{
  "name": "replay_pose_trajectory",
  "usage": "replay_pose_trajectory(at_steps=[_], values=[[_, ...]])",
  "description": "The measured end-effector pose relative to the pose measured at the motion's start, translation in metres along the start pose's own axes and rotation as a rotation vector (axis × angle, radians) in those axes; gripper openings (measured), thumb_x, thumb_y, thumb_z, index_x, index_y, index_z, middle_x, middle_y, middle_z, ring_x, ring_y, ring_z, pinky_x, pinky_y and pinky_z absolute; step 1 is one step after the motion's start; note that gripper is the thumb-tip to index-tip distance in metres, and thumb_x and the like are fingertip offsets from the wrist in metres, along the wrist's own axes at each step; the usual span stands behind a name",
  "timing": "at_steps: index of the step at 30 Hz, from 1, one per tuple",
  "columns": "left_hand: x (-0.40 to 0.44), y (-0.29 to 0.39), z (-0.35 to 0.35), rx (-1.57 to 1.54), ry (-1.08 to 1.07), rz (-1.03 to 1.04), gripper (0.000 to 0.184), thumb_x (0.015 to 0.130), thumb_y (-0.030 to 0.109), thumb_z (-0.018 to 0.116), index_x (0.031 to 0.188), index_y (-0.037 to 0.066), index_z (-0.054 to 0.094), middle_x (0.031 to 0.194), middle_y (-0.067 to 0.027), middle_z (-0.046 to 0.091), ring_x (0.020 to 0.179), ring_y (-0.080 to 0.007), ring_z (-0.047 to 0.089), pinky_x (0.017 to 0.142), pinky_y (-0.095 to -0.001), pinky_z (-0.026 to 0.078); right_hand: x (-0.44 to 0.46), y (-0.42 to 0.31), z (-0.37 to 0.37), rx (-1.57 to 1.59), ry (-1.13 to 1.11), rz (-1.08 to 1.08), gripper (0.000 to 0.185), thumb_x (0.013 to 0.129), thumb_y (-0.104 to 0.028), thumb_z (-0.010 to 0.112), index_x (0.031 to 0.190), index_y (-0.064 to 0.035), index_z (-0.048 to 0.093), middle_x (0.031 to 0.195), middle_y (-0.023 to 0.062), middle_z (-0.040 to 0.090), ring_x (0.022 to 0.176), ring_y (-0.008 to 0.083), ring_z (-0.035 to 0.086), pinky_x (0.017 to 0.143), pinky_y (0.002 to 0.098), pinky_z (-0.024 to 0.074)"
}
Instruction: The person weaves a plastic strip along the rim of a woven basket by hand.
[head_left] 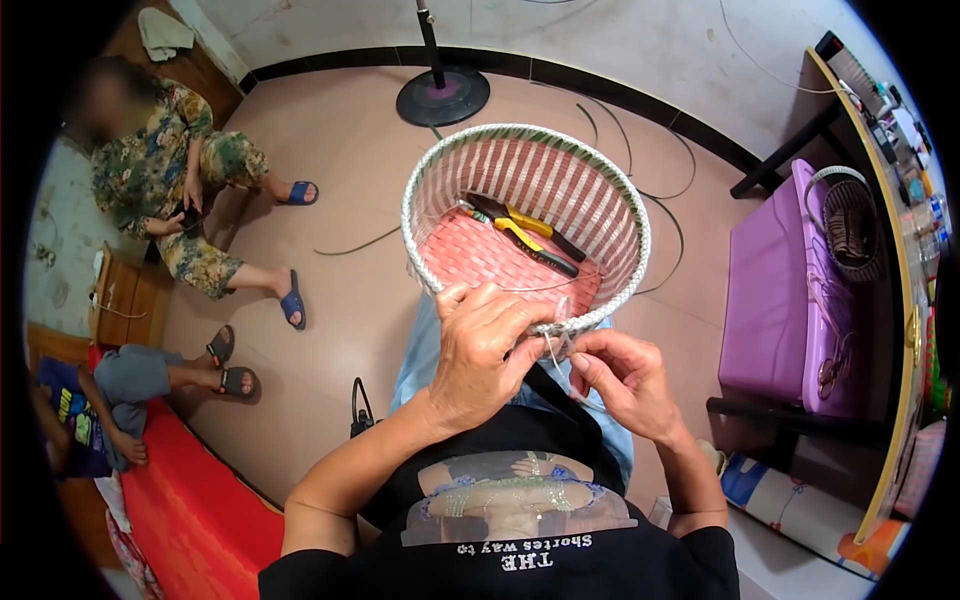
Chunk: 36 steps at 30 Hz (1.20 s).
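Note:
A round woven basket [625, 180], with pink and white bands and a white braided rim, rests on my lap. My left hand [478, 345] is closed over its near rim, fingers on the edge. Just right of it, my right hand [625, 385] is closed in a pinch on a thin white plastic strip [556, 362] at the rim. Part of the strip is hidden by the fingers. Inside the basket lie pliers [548, 258] with yellow and black handles, on the pink woven bottom.
Two people sit at the left, one in a patterned outfit [150, 150], the other beside a red cloth [200, 490]. A black stand base [442, 97] is on the floor ahead, with loose dark strips [680, 240] nearby. At right are a purple bin [765, 300] and a cluttered table [880, 120].

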<state>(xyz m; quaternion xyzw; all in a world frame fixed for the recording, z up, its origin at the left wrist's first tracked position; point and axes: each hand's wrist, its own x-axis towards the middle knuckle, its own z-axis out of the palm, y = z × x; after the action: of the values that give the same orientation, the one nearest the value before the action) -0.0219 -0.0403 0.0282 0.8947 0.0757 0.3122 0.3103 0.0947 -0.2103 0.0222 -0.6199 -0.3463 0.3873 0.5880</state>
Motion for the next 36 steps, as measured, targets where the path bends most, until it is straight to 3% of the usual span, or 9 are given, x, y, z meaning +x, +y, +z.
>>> replay_pose_trajectory(at_steps=[12,25,36], values=[[0.000,0.002,-0.002,-0.008,-0.025,-0.017,0.023,0.071,0.012,0.075,0.093,0.010,0.067,0.085,-0.0008,0.066,0.083,-0.0191,0.059,0.086,-0.0374,0.030,0.004,0.005,0.007,0.064,0.055,-0.036,0.009,0.094,-0.002,0.059,0.098,0.0044,0.063,0.073,0.0022,0.061,0.064,0.0067,0.059,0.056,0.0204,0.0492],[-0.003,0.004,-0.001,0.025,0.027,0.006,0.024,0.067,0.012,0.078,0.087,0.007,0.066,0.080,-0.0019,0.066,0.078,-0.0205,0.058,0.086,-0.0368,0.032,-0.008,-0.035,0.001,0.219,0.004,0.269,0.023,0.095,-0.013,0.061,0.075,-0.0006,0.059,0.061,0.0027,0.059,0.051,0.0089,0.058,0.045,0.0211,0.0439],[-0.005,0.001,0.001,0.008,0.057,0.025,0.027,0.066,0.011,0.079,0.089,0.008,0.066,0.078,-0.0018,0.065,0.076,-0.0204,0.058,0.084,-0.0370,0.033,0.008,-0.046,0.009,0.267,0.032,0.415,0.033,0.094,-0.010,0.058,0.062,-0.0037,0.052,0.058,0.0039,0.056,0.047,0.0115,0.058,0.040,0.0231,0.0426]])
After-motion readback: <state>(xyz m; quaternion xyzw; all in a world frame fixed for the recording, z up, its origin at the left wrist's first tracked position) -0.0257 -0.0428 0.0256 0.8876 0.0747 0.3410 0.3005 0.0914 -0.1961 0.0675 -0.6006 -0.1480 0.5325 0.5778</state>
